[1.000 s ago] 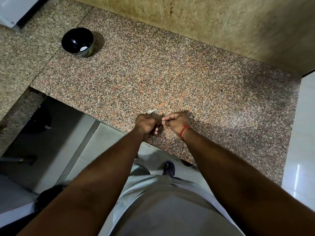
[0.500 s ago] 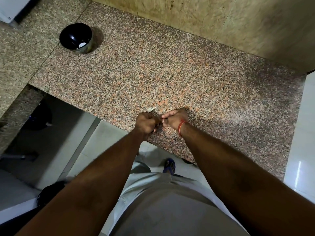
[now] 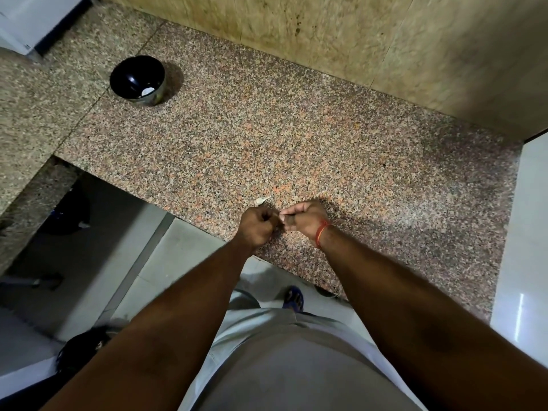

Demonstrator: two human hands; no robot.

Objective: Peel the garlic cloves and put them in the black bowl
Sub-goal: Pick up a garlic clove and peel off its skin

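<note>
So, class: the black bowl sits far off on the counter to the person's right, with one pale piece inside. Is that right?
Not quite. The head view shows the black bowl to the person's left, far off on the counter, with one pale piece inside.

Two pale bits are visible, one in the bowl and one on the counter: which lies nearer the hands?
The pale scrap on the counter, just beyond the left hand. The other white piece sits inside the black bowl, far off to the left.

Speckled granite counter [image 3: 296,137], stained wall [image 3: 355,40]
</note>
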